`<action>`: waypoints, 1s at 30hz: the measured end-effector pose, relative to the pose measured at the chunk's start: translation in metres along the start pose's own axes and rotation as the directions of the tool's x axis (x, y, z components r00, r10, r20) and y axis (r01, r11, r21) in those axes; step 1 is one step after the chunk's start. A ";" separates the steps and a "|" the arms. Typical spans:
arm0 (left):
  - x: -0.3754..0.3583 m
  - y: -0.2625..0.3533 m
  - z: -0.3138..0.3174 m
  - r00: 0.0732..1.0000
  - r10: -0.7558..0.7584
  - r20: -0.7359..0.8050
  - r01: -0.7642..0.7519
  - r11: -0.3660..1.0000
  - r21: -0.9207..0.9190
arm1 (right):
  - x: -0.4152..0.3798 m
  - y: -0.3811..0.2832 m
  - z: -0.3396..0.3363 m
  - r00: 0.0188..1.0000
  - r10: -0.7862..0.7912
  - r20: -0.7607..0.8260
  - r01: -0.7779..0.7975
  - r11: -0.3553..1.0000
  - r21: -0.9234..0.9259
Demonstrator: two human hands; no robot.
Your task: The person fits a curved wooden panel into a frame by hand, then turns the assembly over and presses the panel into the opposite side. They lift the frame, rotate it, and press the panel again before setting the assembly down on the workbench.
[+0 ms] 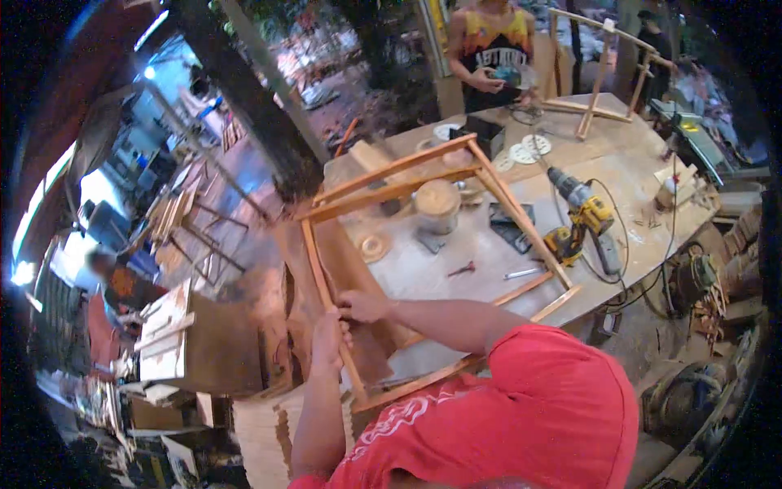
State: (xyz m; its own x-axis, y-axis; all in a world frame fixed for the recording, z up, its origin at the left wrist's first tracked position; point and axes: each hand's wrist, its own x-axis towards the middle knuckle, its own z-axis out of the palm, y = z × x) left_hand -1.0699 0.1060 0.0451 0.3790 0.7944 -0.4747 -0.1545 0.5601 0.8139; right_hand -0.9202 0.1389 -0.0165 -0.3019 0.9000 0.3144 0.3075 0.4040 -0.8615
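Note:
A wooden frame (pixel 319 269) of joined slats stands tilted across the worktable in front of me. Around its left slat my left hand (pixel 327 338) is closed, low down near the corner closest to me. My right hand (pixel 364 306) reaches across from the other side and meets the same slat just above the left. Its fingers are curled; whether they grip the slat or a small item against it is hidden.
On the worktable (pixel 399 277) lie a yellow cordless drill (pixel 588 208), a round lidded tub (pixel 437 204), white discs (pixel 529 150), a small red tool (pixel 462 268) and a silver tube (pixel 521 273). Across it stands a person (pixel 493 57) beside another wooden frame (pixel 599 77).

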 end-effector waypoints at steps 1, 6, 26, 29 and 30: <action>0.001 -0.001 0.003 0.995 0.082 -0.064 -0.071 0.986 0.151 | 0.003 0.001 -0.002 1.000 -0.001 -0.016 0.001 1.000 -0.014; -0.006 0.001 0.018 0.928 0.373 -0.016 -0.312 0.799 0.514 | 0.001 -0.013 -0.017 0.988 0.096 0.124 -0.117 0.977 0.177; -0.031 0.013 0.018 0.903 0.378 -0.202 -0.223 0.816 0.533 | 0.060 0.024 -0.033 0.935 0.258 0.242 -0.277 0.960 0.046; -0.033 0.018 0.024 0.903 0.379 -0.201 -0.194 0.778 0.597 | 0.071 -0.007 -0.043 0.976 0.080 0.202 -0.170 0.863 0.477; -0.036 0.019 0.027 0.909 0.367 -0.195 -0.169 0.755 0.634 | 0.077 -0.006 -0.045 0.996 -0.036 -0.087 0.082 0.784 0.616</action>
State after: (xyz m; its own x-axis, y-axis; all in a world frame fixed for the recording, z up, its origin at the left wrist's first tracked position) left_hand -1.0614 0.0820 0.0870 0.1098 0.9740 -0.1981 0.3975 0.1396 0.9069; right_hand -0.9044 0.2128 0.0307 -0.2331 0.8958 0.3784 -0.3393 0.2897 -0.8949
